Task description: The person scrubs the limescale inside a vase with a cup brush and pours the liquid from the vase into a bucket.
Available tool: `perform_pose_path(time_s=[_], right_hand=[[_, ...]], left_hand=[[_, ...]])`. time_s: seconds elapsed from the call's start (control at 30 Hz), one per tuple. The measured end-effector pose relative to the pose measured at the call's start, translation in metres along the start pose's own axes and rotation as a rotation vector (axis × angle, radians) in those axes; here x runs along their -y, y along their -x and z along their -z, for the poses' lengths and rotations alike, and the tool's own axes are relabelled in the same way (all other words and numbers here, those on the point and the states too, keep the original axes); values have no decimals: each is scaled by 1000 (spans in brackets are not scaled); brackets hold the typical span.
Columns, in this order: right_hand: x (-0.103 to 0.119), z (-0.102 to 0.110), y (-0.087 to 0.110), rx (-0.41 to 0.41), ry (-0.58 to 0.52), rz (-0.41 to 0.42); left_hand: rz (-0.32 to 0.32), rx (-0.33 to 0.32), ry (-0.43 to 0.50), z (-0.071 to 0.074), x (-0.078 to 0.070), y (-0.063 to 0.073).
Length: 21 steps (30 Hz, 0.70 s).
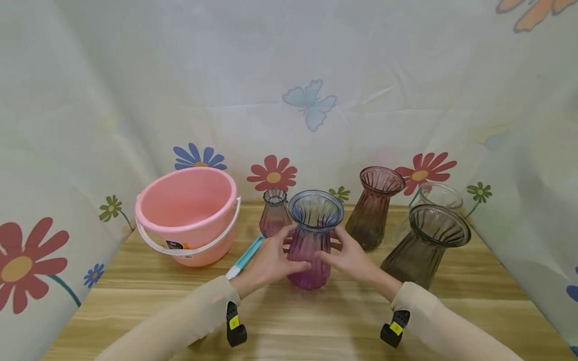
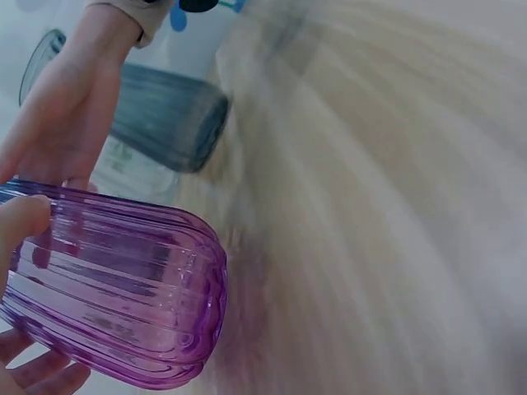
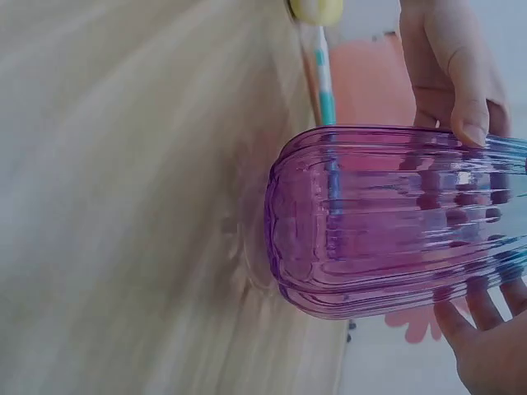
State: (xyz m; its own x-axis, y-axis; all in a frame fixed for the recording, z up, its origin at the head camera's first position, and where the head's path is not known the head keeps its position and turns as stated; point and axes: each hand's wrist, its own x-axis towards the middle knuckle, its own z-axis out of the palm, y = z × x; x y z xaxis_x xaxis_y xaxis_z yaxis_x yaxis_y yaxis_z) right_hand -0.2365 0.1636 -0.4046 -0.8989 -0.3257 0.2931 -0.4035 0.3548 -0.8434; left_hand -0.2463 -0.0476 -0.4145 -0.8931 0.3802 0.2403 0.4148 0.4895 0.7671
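Observation:
A ribbed glass vase (image 1: 311, 245), blue at its flared top and purple below, stands upright between both hands over the wooden table. My left hand (image 1: 271, 258) grips its left side, thumb across the front and fingers behind. From the other side my right hand (image 1: 354, 253) grips it the same way, with its thumb (image 1: 326, 257) on the front. In the left wrist view the purple base (image 2: 165, 304) hangs close over the tabletop, and the glass looks bare inside.
A pink bucket (image 1: 187, 243) with a white handle stands left. A teal-and-white brush handle (image 1: 246, 257) lies beside my left wrist; its yellow sponge head (image 3: 317, 10) shows. Behind stands a small pinkish vase (image 1: 274, 220). Right are a brownish-pink vase (image 1: 372, 215), a grey vase (image 1: 417, 255) and a clear one (image 1: 440, 195).

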Motion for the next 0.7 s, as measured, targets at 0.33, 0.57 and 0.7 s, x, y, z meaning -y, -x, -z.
perform_pose_path(time_s=[0.33, 0.57, 0.7], right_hand=[[4, -8, 19, 4, -27, 3], [2, -12, 20, 4, -27, 7], [1, -15, 21, -4, -24, 18]], left_hand=[[-1, 4, 44, -4, -2, 24], [-27, -4, 98, -8, 4, 27], [-50, -6, 99, -8, 6, 29]])
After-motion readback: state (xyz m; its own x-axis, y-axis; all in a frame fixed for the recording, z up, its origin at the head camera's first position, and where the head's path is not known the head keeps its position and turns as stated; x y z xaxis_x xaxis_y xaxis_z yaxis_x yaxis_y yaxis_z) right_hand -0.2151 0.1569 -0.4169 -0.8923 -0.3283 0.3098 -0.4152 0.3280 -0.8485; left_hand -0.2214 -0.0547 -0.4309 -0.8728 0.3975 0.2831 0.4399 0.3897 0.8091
